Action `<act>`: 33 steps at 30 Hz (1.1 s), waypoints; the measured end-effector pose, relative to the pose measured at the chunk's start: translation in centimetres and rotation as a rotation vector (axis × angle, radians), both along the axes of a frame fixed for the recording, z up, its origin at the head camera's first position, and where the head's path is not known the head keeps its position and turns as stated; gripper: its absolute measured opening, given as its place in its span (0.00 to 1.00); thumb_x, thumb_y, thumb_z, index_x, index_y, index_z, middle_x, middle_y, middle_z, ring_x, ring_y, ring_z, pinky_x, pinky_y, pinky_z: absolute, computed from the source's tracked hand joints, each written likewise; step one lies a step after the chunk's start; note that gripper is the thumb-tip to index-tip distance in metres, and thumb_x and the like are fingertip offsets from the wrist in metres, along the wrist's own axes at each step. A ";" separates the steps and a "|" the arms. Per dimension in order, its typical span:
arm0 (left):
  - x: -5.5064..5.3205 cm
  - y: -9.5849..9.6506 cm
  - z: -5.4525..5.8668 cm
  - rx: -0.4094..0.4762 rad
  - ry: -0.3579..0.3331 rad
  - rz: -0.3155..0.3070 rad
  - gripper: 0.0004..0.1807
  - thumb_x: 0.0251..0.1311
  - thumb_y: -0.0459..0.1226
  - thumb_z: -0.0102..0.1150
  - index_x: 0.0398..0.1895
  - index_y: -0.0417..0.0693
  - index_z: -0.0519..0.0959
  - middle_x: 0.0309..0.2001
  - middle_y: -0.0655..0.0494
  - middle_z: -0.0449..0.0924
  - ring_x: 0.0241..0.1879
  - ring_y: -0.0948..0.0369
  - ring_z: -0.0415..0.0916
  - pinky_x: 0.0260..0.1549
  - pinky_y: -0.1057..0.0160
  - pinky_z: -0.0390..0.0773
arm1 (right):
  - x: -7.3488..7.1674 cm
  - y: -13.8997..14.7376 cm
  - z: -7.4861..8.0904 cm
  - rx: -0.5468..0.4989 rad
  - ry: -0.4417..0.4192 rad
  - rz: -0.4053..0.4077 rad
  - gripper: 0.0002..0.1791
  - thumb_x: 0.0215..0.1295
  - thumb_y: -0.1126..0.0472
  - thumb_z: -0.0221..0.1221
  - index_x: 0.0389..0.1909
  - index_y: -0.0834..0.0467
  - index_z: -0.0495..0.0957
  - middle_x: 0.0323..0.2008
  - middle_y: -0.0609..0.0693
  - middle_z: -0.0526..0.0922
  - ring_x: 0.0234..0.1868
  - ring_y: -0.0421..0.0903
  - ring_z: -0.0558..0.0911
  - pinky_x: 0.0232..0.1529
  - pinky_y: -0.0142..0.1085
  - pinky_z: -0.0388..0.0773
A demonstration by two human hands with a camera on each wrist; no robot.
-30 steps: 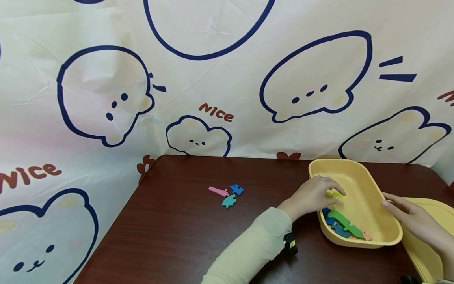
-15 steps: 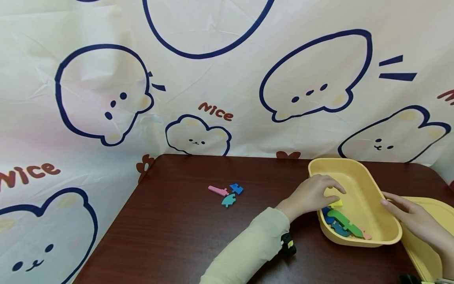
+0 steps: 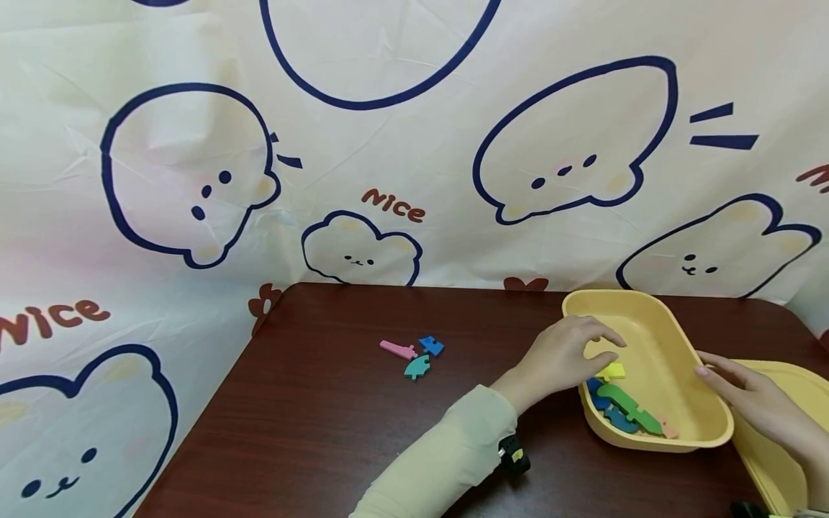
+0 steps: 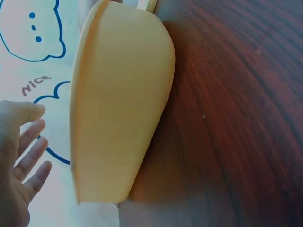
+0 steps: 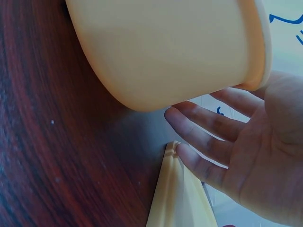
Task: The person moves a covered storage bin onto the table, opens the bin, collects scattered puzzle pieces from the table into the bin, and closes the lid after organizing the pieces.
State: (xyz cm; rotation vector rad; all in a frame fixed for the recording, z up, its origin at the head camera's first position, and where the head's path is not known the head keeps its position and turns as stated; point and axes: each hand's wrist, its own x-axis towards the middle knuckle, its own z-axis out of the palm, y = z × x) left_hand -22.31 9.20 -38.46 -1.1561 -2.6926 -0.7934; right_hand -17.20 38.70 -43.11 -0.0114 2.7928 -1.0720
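My left hand [image 3: 566, 356] is over the left side of a yellow plastic box [image 3: 654, 345], thumb and forefinger spread apart with nothing between them. Just below the thumb, a yellow puzzle piece [image 3: 612, 371] lies in the box. Beside it are a green puzzle piece [image 3: 630, 408], blue ones [image 3: 620, 419] and a pinkish one [image 3: 669, 430]. At the box's right rim, my right hand [image 3: 751, 392] holds the edge, thumb on top and fingers along the outside wall. The right wrist view shows these fingers [image 5: 199, 135] fairly straight, mostly below the rim.
A yellow lid [image 3: 777, 446] lies under the right forearm, right of the box. Left of the box on the dark wooden table [image 3: 311, 432] sit pink [image 3: 398, 350], blue [image 3: 431, 346] and teal [image 3: 417, 367] puzzle pieces. A printed cloth [image 3: 453, 144] hangs behind.
My left hand has let go of the yellow puzzle piece, which now lies in the box, and has drawn slightly back to the left. The right hand has stayed at the rim.
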 end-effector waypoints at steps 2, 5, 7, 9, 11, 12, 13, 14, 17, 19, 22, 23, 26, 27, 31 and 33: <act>0.1 -0.3 0.1 0.018 0.011 0.020 0.10 0.66 0.47 0.62 0.50 0.66 0.84 0.48 0.74 0.79 0.47 0.78 0.70 0.45 0.83 0.66 | 0.1 0.0 -0.1 0.004 0.002 0.001 0.41 0.79 0.42 0.40 0.72 0.75 0.51 0.64 0.82 0.58 0.61 0.77 0.63 0.48 0.61 0.71; 0.1 -0.9 0.2 0.044 0.012 0.055 0.10 0.66 0.47 0.62 0.49 0.66 0.84 0.46 0.74 0.80 0.46 0.76 0.71 0.43 0.83 0.66 | 0.1 0.0 -0.2 -0.001 0.001 0.002 0.41 0.79 0.42 0.40 0.72 0.75 0.51 0.65 0.82 0.58 0.61 0.77 0.63 0.48 0.64 0.69; 0.1 -1.4 0.3 0.054 -0.001 0.070 0.10 0.66 0.47 0.62 0.49 0.66 0.84 0.44 0.74 0.79 0.45 0.75 0.71 0.41 0.83 0.66 | 0.1 0.1 -0.2 -0.001 -0.002 -0.002 0.42 0.79 0.41 0.40 0.72 0.75 0.51 0.65 0.82 0.58 0.61 0.77 0.62 0.48 0.65 0.68; 0.1 -1.9 0.3 0.064 -0.010 0.072 0.10 0.66 0.47 0.62 0.49 0.65 0.84 0.43 0.74 0.79 0.44 0.74 0.71 0.40 0.83 0.66 | 0.1 0.1 -0.2 -0.010 -0.010 -0.004 0.42 0.79 0.41 0.40 0.72 0.75 0.50 0.65 0.82 0.57 0.61 0.78 0.62 0.49 0.66 0.68; 0.0 -2.3 0.3 0.073 -0.012 0.061 0.10 0.67 0.46 0.62 0.49 0.64 0.83 0.43 0.74 0.79 0.43 0.73 0.72 0.38 0.83 0.66 | 0.0 0.1 -0.2 -0.015 -0.018 -0.007 0.43 0.79 0.41 0.40 0.72 0.75 0.50 0.65 0.83 0.56 0.62 0.78 0.61 0.49 0.66 0.68; -0.1 -2.6 0.3 0.076 -0.012 0.055 0.10 0.67 0.46 0.62 0.50 0.63 0.83 0.44 0.73 0.78 0.42 0.72 0.72 0.37 0.83 0.66 | 0.0 0.0 -0.2 -0.008 -0.016 -0.008 0.43 0.79 0.41 0.40 0.72 0.75 0.50 0.65 0.83 0.56 0.61 0.78 0.62 0.49 0.65 0.68; -0.1 -2.8 0.3 0.077 -0.008 0.049 0.10 0.67 0.46 0.62 0.50 0.63 0.83 0.44 0.73 0.79 0.41 0.72 0.72 0.36 0.83 0.66 | 0.0 0.0 -0.1 -0.002 -0.014 -0.010 0.42 0.79 0.41 0.40 0.72 0.75 0.51 0.65 0.83 0.57 0.61 0.78 0.62 0.49 0.65 0.69; -0.2 -3.0 0.3 0.079 -0.002 0.044 0.10 0.67 0.45 0.62 0.50 0.62 0.83 0.45 0.72 0.79 0.40 0.73 0.71 0.36 0.83 0.66 | 0.0 0.0 -0.1 -0.002 -0.013 -0.009 0.42 0.79 0.41 0.40 0.72 0.76 0.51 0.65 0.83 0.57 0.61 0.78 0.62 0.49 0.65 0.69; -0.3 -3.7 0.3 0.082 0.007 0.036 0.10 0.67 0.44 0.62 0.50 0.61 0.83 0.45 0.70 0.80 0.40 0.74 0.70 0.37 0.83 0.66 | 0.0 -0.2 0.1 0.009 -0.007 -0.012 0.42 0.79 0.42 0.40 0.71 0.76 0.51 0.64 0.83 0.57 0.61 0.78 0.63 0.48 0.64 0.70; -0.3 -4.1 0.4 0.084 0.008 0.036 0.10 0.67 0.44 0.62 0.50 0.61 0.83 0.46 0.69 0.80 0.41 0.75 0.69 0.39 0.83 0.66 | 0.0 -0.2 0.2 0.009 -0.010 -0.015 0.42 0.79 0.42 0.40 0.71 0.77 0.51 0.64 0.84 0.56 0.60 0.78 0.63 0.49 0.66 0.69; -0.4 -4.7 0.5 0.091 0.009 0.037 0.10 0.67 0.44 0.62 0.50 0.60 0.83 0.46 0.67 0.81 0.43 0.75 0.70 0.41 0.82 0.66 | 0.1 -0.3 0.4 0.001 -0.019 -0.018 0.42 0.79 0.42 0.39 0.71 0.77 0.50 0.64 0.84 0.55 0.61 0.78 0.62 0.49 0.67 0.68; -0.4 -4.8 0.5 0.093 0.006 0.039 0.10 0.67 0.44 0.62 0.50 0.60 0.83 0.46 0.67 0.81 0.44 0.74 0.71 0.42 0.83 0.66 | 0.1 -0.4 0.4 -0.002 -0.022 -0.019 0.42 0.79 0.42 0.39 0.71 0.77 0.50 0.64 0.84 0.55 0.61 0.78 0.62 0.50 0.67 0.68; -0.3 -5.4 0.6 0.101 0.003 0.043 0.11 0.67 0.44 0.63 0.50 0.59 0.83 0.46 0.68 0.80 0.46 0.72 0.73 0.44 0.82 0.67 | 0.1 -0.4 0.5 -0.011 -0.038 -0.026 0.43 0.79 0.41 0.39 0.72 0.77 0.49 0.65 0.84 0.54 0.62 0.79 0.61 0.50 0.68 0.67; -0.3 -5.5 0.6 0.103 0.003 0.046 0.11 0.66 0.44 0.63 0.50 0.59 0.83 0.46 0.69 0.80 0.46 0.72 0.73 0.44 0.82 0.67 | 0.2 -0.4 0.5 -0.011 -0.040 -0.028 0.43 0.79 0.41 0.39 0.72 0.77 0.49 0.65 0.84 0.54 0.61 0.79 0.60 0.50 0.68 0.67; -0.3 -6.3 0.6 0.115 0.006 0.064 0.11 0.66 0.44 0.64 0.49 0.59 0.84 0.46 0.69 0.80 0.46 0.72 0.73 0.45 0.80 0.69 | 0.2 -0.5 0.5 -0.004 -0.029 -0.027 0.43 0.79 0.41 0.39 0.71 0.77 0.49 0.64 0.84 0.54 0.60 0.81 0.61 0.49 0.67 0.68; -0.3 -6.6 0.5 0.121 0.004 0.074 0.10 0.65 0.44 0.64 0.49 0.59 0.84 0.45 0.69 0.80 0.46 0.71 0.73 0.45 0.80 0.69 | 0.2 -0.5 0.5 -0.004 -0.023 -0.024 0.42 0.79 0.42 0.39 0.71 0.77 0.49 0.64 0.84 0.54 0.60 0.81 0.61 0.49 0.67 0.68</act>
